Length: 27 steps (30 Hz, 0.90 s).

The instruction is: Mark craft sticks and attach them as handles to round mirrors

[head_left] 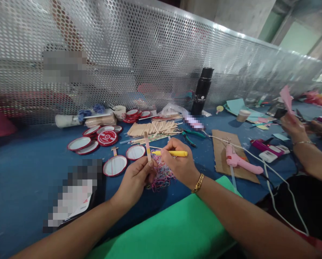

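My left hand (136, 177) is closed around the lower end of a wooden ice-cream stick (147, 145), holding it upright over the blue table. My right hand (177, 162) grips a yellow marker (174, 153) lying level, with its tip pointing left at the stick. Under both hands lies a tangle of thin coloured rubber bands (161, 178). A heap of more wooden sticks (152, 128) lies just beyond. Round red-rimmed lids (114, 165) are spread to the left of my hands.
A pink glue gun (240, 162) rests on a cardboard piece (225, 144) at the right, its cord trailing toward me. A black flask (202, 91) stands by the perforated metal screen (150, 54). Green pliers (192, 133) lie nearby. Another person's hands (294, 126) hold pink paper at far right. Green sheet (177, 226) lies in front.
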Motion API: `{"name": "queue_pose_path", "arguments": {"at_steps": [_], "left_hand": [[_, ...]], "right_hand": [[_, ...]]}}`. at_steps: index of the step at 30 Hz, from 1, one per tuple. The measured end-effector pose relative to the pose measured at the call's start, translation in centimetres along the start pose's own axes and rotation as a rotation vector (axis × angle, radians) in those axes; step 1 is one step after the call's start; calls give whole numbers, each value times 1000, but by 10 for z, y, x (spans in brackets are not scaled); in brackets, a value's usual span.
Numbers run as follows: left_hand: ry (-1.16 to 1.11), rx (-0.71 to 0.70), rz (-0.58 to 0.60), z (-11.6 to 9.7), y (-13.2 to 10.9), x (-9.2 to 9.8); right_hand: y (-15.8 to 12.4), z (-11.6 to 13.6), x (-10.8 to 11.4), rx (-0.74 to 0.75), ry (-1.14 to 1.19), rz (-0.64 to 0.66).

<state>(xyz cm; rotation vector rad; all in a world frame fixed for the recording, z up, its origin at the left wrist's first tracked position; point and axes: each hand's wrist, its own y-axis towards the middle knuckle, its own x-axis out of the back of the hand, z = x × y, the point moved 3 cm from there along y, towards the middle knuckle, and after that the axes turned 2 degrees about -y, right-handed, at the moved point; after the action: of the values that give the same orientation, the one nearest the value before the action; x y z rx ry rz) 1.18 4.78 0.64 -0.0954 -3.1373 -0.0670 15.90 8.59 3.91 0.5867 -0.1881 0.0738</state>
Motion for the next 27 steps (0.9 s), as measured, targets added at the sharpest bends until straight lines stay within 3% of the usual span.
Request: {"name": "queue_pose_path", "arguments": {"at_steps": [19, 23, 27], "left_hand": [[12, -7, 5, -1, -1, 0], [-35, -9, -2, -2, 0, -1], [-61, -14, 19, -3, -1, -1]], "right_hand": [[1, 0, -1, 54, 2, 5], [0, -5, -2, -1, 129, -8], [-1, -10, -7, -49, 269, 76]]}}
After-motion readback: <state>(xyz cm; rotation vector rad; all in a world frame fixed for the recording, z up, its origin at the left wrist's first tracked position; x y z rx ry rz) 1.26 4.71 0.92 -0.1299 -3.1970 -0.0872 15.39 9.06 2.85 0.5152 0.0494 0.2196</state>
